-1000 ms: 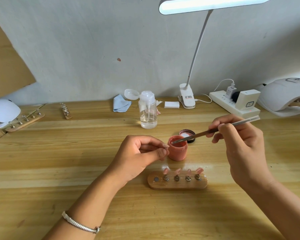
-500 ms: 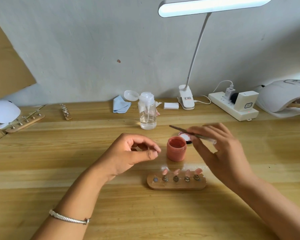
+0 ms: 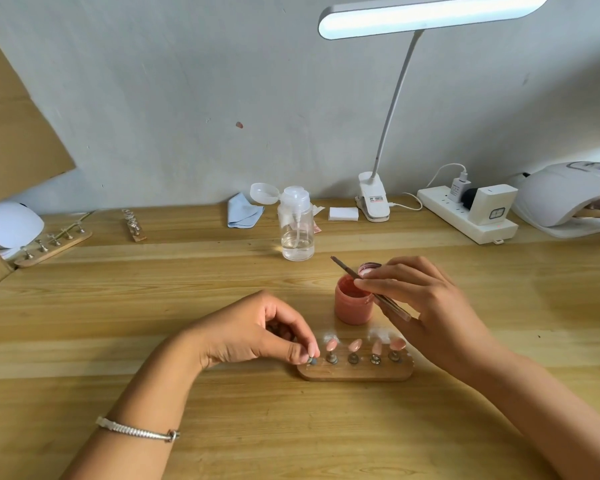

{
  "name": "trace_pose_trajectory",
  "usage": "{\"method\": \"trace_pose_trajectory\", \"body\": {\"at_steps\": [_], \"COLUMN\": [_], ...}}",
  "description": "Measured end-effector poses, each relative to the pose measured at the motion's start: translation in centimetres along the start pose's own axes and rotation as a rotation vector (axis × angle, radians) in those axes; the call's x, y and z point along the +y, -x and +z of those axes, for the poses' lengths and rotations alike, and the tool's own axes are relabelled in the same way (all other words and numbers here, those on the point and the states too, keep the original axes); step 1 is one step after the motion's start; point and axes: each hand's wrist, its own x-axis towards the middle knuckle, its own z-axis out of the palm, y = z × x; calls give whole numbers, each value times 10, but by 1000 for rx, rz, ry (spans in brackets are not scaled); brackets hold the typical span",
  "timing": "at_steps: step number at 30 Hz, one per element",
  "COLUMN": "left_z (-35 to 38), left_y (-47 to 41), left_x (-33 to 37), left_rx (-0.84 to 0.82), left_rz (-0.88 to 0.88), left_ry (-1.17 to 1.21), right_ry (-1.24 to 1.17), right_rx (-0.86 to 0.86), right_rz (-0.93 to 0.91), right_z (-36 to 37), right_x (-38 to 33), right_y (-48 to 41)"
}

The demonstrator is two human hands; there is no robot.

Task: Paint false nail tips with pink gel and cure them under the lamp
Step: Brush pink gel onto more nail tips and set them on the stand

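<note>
brush (image 3: 347,270) is out of the pot (image 3: 352,308), right hand (image 3: 433,306) curled round it; left hand (image 3: 246,336) drops to the stand (image 3: 357,375), pinching the end peg (image 3: 313,361), last tip going back, probably.

Four pink oval nail tips (image 3: 354,345), five small metal pegs (image 3: 353,358), one pink plastic gel jar (image 3: 352,308), one thin brush (image 3: 343,267), two white domed curing lamps (image 3: 565,195).
</note>
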Motion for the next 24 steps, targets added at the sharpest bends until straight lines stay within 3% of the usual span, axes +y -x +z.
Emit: {"method": "trace_pose_trajectory", "body": {"at_steps": [19,24], "left_z": [1,7], "left_y": [-1,-3], "left_x": [1,5], "left_rx": [25,43], "left_rz": [-65,-86], "left_ry": [-90,-221], "right_ry": [-23,-32], "right_rx": [-84,-81], "right_rz": [-6,-11], "right_z": [-2,-2], "right_x": [2,2], "right_y": [-1,-1]}}
